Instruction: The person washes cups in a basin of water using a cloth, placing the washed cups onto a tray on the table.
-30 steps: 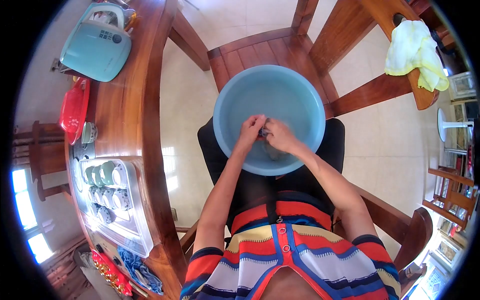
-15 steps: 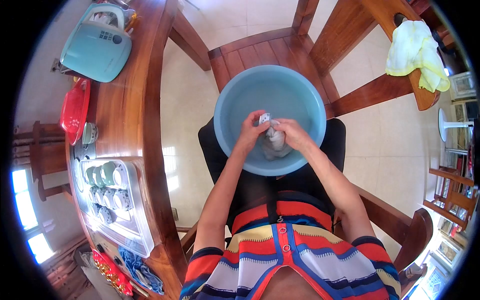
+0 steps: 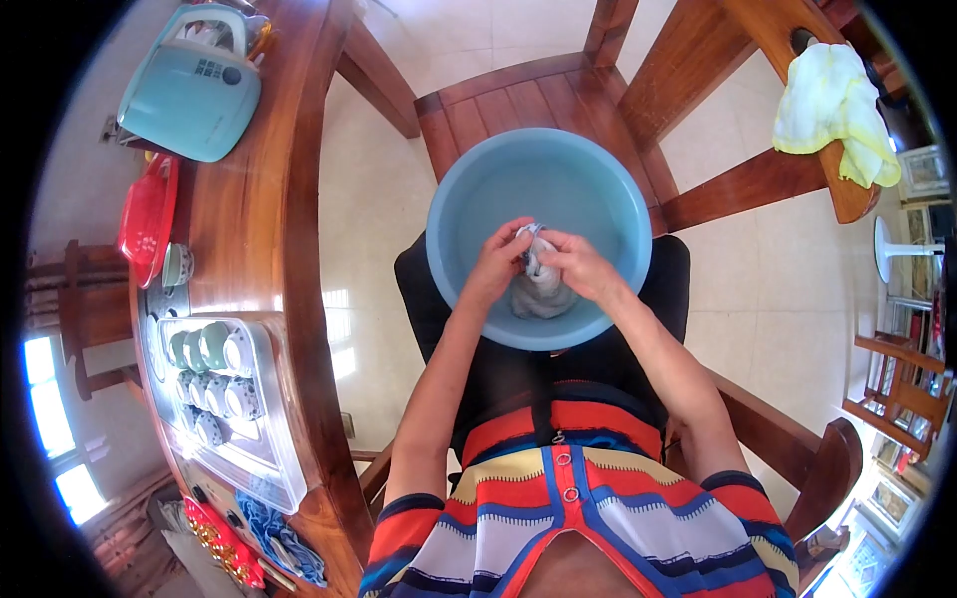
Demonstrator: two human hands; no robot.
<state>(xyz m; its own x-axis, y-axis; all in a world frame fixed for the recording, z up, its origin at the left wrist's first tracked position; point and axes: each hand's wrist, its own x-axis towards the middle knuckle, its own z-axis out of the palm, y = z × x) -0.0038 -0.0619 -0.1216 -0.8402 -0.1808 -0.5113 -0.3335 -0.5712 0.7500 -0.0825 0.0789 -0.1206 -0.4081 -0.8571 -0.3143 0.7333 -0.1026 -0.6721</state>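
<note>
Over the blue basin (image 3: pixel 451 179), both my hands are closed close together. My left hand (image 3: pixel 500 259) grips a small white cup (image 3: pixel 529 230) with dark spots, now mostly hidden by fingers and cloth. Pinched in my right hand (image 3: pixel 581 267) is a wet, greyish-white cloth (image 3: pixel 541 297), pressed against the cup. The cloth's loose end hangs down into the basin. The basin rests at my lap and on the edge of a wooden chair seat (image 3: pixel 508 105).
On the wooden table (image 3: pixel 244 209) at left stand a light-blue kettle (image 3: pixel 194 95), a red dish (image 3: pixel 148 219), a small cup (image 3: pixel 177 265) and a clear tray (image 3: pixel 274 439) with several cups. A yellow-edged white cloth (image 3: pixel 827 100) drapes over a chair at upper right.
The cup has turned in my left hand and less of it shows. My right hand has shifted slightly left over it with the cloth, whose hanging end has moved a little left.
</note>
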